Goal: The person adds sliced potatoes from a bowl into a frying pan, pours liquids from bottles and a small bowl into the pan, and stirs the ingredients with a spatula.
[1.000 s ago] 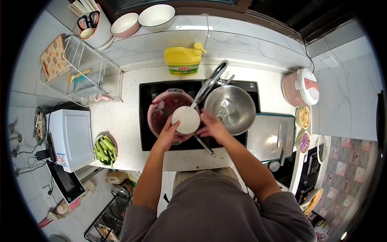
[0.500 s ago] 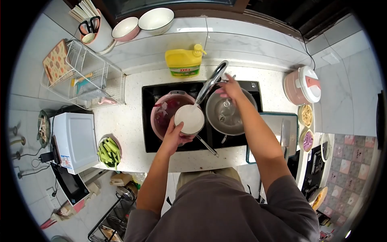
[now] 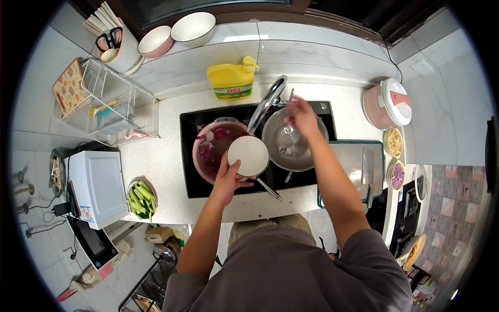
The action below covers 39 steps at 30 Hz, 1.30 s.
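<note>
Since a second ago, the right hand [image 3: 302, 115] has moved from beside the bowl [image 3: 249, 155] to just right of the faucet [image 3: 267, 104]; finger spread cannot be told through blur. Left hand [image 3: 227, 180] pinches the bowl before the faucet's spout.

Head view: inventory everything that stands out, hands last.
Held bowl: one, white, over sink
Basin: one, pink, sink's left
Metal basin: one, silver, sink's right
Faucet: one, silver, above sink
Pump bottle: one, yellow, behind sink
Upper bowls: two, pink/white, back left
Wire rack: one, white, counter left
Vegetable pieces: several, green, counter left
Cooker: one, pink-white, counter right
Knife: one, silver, on grey board
Chopped food: two bowlfuls, yellowish/purple, right
Left hand: one, gripping held bowl
Right hand: one, over metal basin
</note>
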{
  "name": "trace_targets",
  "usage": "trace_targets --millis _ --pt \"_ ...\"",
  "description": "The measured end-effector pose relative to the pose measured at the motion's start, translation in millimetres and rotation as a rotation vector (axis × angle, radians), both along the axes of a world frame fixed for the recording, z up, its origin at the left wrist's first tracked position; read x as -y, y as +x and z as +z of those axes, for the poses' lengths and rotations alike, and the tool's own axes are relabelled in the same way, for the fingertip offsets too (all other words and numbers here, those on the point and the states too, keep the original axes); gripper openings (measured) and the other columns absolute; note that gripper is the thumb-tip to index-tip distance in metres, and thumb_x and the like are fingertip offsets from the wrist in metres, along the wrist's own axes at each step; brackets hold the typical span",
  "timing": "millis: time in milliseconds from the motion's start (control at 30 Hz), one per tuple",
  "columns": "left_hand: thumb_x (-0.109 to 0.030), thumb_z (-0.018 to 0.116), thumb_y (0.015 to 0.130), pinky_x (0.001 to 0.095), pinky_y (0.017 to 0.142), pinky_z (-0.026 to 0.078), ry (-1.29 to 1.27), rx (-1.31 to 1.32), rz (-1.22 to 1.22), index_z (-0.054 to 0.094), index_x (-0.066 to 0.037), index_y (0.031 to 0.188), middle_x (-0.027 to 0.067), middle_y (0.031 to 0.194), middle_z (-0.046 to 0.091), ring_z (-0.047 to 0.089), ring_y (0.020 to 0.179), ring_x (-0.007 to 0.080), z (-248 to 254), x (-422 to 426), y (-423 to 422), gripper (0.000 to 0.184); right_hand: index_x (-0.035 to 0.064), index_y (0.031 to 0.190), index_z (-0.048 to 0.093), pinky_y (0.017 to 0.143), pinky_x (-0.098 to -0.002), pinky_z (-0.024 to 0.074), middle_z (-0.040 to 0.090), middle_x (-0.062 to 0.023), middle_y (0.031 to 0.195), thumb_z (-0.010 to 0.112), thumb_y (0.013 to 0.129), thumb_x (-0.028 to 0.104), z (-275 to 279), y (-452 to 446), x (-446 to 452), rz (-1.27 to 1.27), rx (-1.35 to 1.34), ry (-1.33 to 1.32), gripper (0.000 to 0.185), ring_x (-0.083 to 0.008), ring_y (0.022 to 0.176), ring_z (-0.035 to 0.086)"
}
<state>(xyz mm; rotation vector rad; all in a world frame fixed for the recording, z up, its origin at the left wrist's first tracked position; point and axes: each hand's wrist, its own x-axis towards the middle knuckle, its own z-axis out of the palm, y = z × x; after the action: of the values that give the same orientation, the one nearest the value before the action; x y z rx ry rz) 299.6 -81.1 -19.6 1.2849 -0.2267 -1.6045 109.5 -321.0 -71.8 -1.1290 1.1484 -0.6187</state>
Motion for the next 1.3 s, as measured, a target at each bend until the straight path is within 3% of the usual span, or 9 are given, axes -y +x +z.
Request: trace_targets --millis 100,233,467,500,700,800,1033,1233,1300 --pt "-0.026 0.045 0.102 0.0392 0.068 0.06 -0.02 0.03 -0.029 0.022 -0.018 0.148 0.0142 0.126 0.058 0.069 0.09 0.028 10 0 -14 0.053 0.0155 0.15 0.036 0.066 -0.028 0.055 0.062 -0.004 0.109 0.052 0.101 0.034 42 -7 -76 0.288 -0.02 0.054 0.054 -0.011 0.078 0.06" --pt "-0.025 0.043 0.102 0.0381 0.067 0.06 -0.028 0.101 -0.122 0.022 -0.017 0.149 0.0136 0.131 0.055 0.069 0.09 0.0282 33 4 -39 0.052 0.0203 0.152 0.031 0.069 -0.0284 0.0553 0.061 -0.0061 0.112 0.047 0.104 0.035 73 -41 -139 0.241 0.257 0.393 0.053 -0.0131 0.08 0.063" --pt "-0.029 0.038 0.105 0.0385 0.068 0.06 -0.074 0.031 -0.421 0.022 -0.015 0.15 0.0124 0.132 0.056 0.068 0.095 0.0297 44 15 -102 0.049 0.0189 0.154 0.027 0.074 -0.0293 0.0568 0.057 -0.0067 0.107 0.052 0.1 0.02 103 -127 -182 0.043 0.383 0.356 0.059 -0.0132 0.082 0.064" --pt "-0.032 0.037 0.106 0.0375 0.067 0.059 -0.033 0.004 -0.415 0.023 -0.014 0.149 0.013 0.129 0.056 0.069 0.093 0.0284 41 17 -114 0.049 0.0177 0.154 0.027 0.074 -0.0281 0.057 0.057 -0.0077 0.118 0.05 0.1 0.017 110 -139 -185 0.044 0.342 0.352 0.058 -0.0126 0.084 0.064" --pt "-0.058 0.024 0.102 0.0351 0.062 0.056 -0.077 0.085 -0.558 0.034 -0.009 0.145 0.0126 0.133 0.055 0.068 0.087 0.0257 34 24 -174 0.066 0.0175 0.154 0.026 0.07 -0.0298 0.0577 0.057 -0.009 0.101 0.051 0.096 0.009 101 -202 -191 -0.079 0.397 0.197 0.063 -0.0145 0.076 0.063" --pt "-0.064 0.031 0.098 0.0322 0.057 0.057 -0.186 0.122 -0.414 0.034 -0.008 0.146 0.0122 0.135 0.052 0.068 0.08 0.0227 43 24 -209 0.073 0.0171 0.155 0.023 0.077 -0.0329 0.0589 0.053 -0.0101 0.13 0.044 0.095 0.003 103 -242 -197 -0.11 0.465 0.187 0.065 -0.0174 0.093 0.063" --pt "-0.023 0.047 0.104 0.0295 0.062 0.055 -0.195 0.283 -0.309 0.048 -0.007 0.127 0.0082 0.125 0.054 0.066 0.079 0.0176 48 13 -308 0.028 0.0169 0.155 0.02 0.079 -0.0358 0.0583 0.044 -0.0093 0.142 0.043 0.095 0.004 138 -366 -240 -0.254 0.515 0.132 0.066 -0.0183 0.108 0.06" --pt "-0.025 0.047 0.103 0.027 0.061 0.053 -0.298 0.304 -0.605 0.049 -0.01 0.126 0.004 0.125 0.055 0.063 0.078 0.0131 61 9 -435 0.028 0.0163 0.155 0.019 0.079 -0.0356 0.0603 0.042 -0.0112 0.142 0.042 0.095 0.001 168 -482 -315 -0.556 0.501 0.052 0.066 -0.022 0.11 0.059" --pt "-0.023 0.047 0.102 0.0276 0.06 0.054 -0.305 0.254 -0.76 0.049 -0.01 0.126 0.0041 0.123 0.055 0.063 0.078 0.0138 59 8 -479 0.028 0.0184 0.155 0.019 0.071 -0.0326 0.0597 0.058 -0.0123 0.118 0.044 0.096 0.005 174 -518 -345 -0.728 0.475 0.008 0.065 -0.0193 0.078 0.068"
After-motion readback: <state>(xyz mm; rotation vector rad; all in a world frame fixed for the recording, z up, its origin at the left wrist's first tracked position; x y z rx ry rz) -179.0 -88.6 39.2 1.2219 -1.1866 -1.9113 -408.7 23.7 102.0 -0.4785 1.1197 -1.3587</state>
